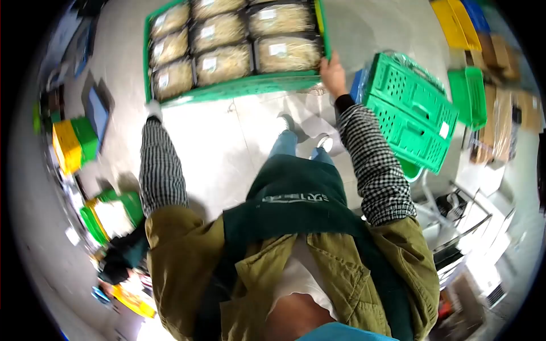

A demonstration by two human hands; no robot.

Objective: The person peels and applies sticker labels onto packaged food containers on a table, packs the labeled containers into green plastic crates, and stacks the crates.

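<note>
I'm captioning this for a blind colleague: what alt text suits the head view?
A person in a dark green apron holds a green crate of labelled black trays of pale food, left hand at its near left corner, right hand on its right side. More green crates sit at right.

Green crate (239, 89) — white-labelled black trays (224, 61) lying inside, three abreast.

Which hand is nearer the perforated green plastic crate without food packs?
Right: the right hand is just left of the perforated crate; the left hand is much farther left.
</note>
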